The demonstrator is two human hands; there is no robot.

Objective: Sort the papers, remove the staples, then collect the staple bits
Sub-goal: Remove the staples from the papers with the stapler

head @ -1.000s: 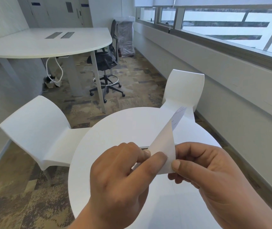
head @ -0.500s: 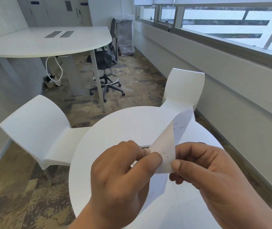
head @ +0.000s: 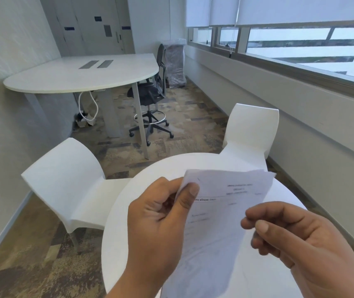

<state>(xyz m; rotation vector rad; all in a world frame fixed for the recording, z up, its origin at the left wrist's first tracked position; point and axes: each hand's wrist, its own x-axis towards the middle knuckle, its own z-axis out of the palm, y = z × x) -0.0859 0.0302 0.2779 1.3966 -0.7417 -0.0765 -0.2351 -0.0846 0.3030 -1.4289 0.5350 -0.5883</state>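
Observation:
A set of printed white papers [head: 214, 222] hangs face up over the round white table [head: 124, 233]. My left hand [head: 161, 222] pinches the papers' top left corner, thumb on top. A small dark mark [head: 198, 179] shows near that corner; I cannot tell if it is a staple. My right hand [head: 296, 239] hovers at the papers' right edge with its fingers curled and thumb pressed to the forefinger. Nothing shows between those fingertips. No loose staple bits are visible on the table.
Two white plastic chairs stand at the table, one to the left [head: 64, 179], one at the far right [head: 251, 130]. Beyond are a large white desk [head: 75, 76] and a black office chair [head: 150, 93]. A wall with windows runs along the right.
The folded-up sheet has dropped flat, so the printed page now faces me. My right hand has let go of the corner and drawn back to the right. My head has tilted up slightly.

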